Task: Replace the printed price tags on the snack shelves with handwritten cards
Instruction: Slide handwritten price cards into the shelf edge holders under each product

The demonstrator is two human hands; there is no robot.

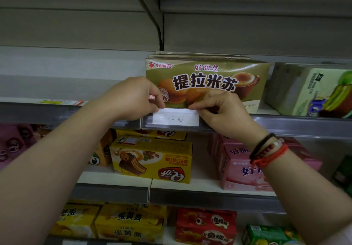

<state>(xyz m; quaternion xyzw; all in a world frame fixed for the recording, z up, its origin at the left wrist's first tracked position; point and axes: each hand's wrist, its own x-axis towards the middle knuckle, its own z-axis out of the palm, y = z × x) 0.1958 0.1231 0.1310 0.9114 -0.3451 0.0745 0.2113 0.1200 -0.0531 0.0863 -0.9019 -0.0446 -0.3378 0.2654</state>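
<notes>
Grey shelves [57, 111] fill the frame, three tiers stocked with snack boxes. At centre right of the top tier stands an olive-brown cake box [207, 82], with a pale green box [312, 92] to its right. On the middle tier, a yellow box [152, 161] sits at centre and a pink box [242, 166] to its right; yellow and red boxes line the bottom of the frame.

Both forearms reach up from the lower corners. The left hand [133, 98] and the right hand [222, 111] meet at the clear price rail [285, 125] along the top tier's front edge. Between them, in the middle of the frame, a white handwritten card [176, 118] sits in the rail, just below the cake box. The left fingers [159, 104] are closed in a pinch on the card's upper left corner; the right fingers [194, 107] are closed in a pinch on its upper right edge. Bracelets [266, 152], black and red, circle the right wrist. A small red and white item [152, 97] pokes out of the left hand; I cannot tell what it is.
</notes>
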